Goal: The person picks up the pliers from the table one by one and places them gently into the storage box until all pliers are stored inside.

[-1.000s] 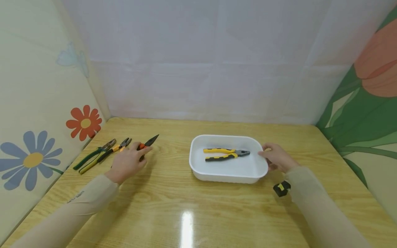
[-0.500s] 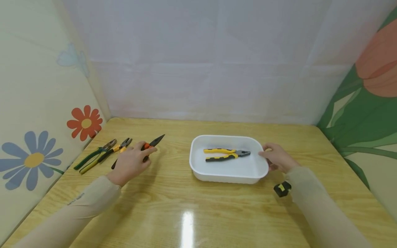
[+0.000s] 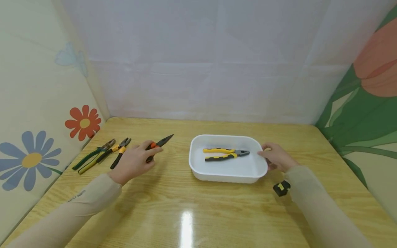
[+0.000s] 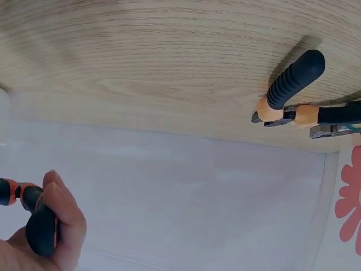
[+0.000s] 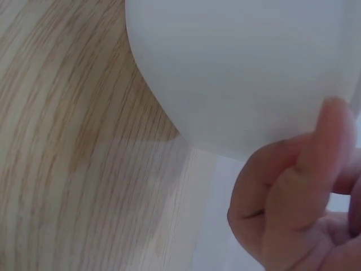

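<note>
My left hand (image 3: pixel 134 163) grips a pair of long-nose pliers (image 3: pixel 164 141) with red-and-black handles, its pointed tip aimed right and away. In the left wrist view a dark handle with orange trim (image 4: pixel 42 228) lies inside the curled fingers. Over on the right, my right hand (image 3: pixel 277 157) pinches the right rim of a white plastic tub (image 3: pixel 227 177), thumb and fingers at its edge; the right wrist view shows fingers against the tub's wall (image 5: pixel 237 73). Inside the tub lie yellow-and-black combination pliers (image 3: pixel 242 152), jaws toward my right hand.
Left of my left hand, green-handled pliers (image 3: pixel 88 159), yellow-and-black pliers (image 3: pixel 105 156) and black-and-orange pliers (image 3: pixel 117 159) lie close together on the wooden table (image 3: pixel 161 206). A small black-and-yellow tape measure (image 3: pixel 281 188) sits beside my right sleeve. A white cloth wall (image 3: pixel 214 86) stands behind.
My left hand has moved right with the long-nose pliers, nearer the tub, uncovering more of the black-and-orange pliers. My right hand and the tub stay in place.
</note>
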`<move>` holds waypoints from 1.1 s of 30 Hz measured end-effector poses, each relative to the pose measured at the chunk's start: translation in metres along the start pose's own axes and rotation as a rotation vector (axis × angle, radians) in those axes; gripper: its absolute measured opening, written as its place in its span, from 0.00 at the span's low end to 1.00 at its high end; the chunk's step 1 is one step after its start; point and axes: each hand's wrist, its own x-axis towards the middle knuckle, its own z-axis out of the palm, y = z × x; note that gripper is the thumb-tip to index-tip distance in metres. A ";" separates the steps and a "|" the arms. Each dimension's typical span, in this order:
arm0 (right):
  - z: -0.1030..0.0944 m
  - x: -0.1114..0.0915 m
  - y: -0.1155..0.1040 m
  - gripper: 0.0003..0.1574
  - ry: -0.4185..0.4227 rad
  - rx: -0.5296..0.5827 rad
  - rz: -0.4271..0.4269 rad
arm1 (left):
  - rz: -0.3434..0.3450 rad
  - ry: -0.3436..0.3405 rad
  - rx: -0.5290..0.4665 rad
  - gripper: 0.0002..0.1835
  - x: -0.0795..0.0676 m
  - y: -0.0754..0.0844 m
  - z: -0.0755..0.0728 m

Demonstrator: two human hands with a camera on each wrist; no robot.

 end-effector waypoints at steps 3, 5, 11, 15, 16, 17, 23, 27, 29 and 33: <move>0.000 0.000 0.000 0.15 0.003 -0.003 0.008 | 0.036 0.022 0.016 0.21 0.002 0.001 0.000; 0.000 0.000 0.000 0.16 0.003 -0.004 0.012 | 0.062 0.036 0.031 0.22 0.003 0.000 0.001; 0.000 0.001 0.001 0.15 -0.001 0.001 0.006 | 0.129 0.020 0.031 0.21 0.007 -0.003 0.004; 0.000 0.001 0.002 0.14 -0.004 0.014 -0.001 | 0.189 0.010 0.004 0.21 0.012 -0.004 0.004; 0.000 0.002 0.002 0.14 -0.004 0.014 -0.002 | 0.203 0.009 -0.005 0.21 0.013 -0.005 0.003; 0.000 0.002 0.002 0.14 -0.003 0.013 -0.002 | 0.217 0.010 -0.010 0.21 0.015 -0.005 0.003; 0.000 0.003 0.003 0.15 0.008 -0.001 0.014 | 0.303 0.042 -0.025 0.20 0.024 -0.008 0.002; 0.000 0.002 0.002 0.15 0.005 0.007 0.011 | 0.377 0.064 -0.010 0.21 0.029 -0.007 0.002; 0.000 0.002 0.002 0.15 0.002 0.013 0.006 | 0.411 0.069 -0.001 0.21 0.031 -0.006 0.004; 0.001 0.003 0.002 0.14 0.002 0.013 0.008 | 0.476 0.078 0.003 0.22 0.037 -0.004 0.007</move>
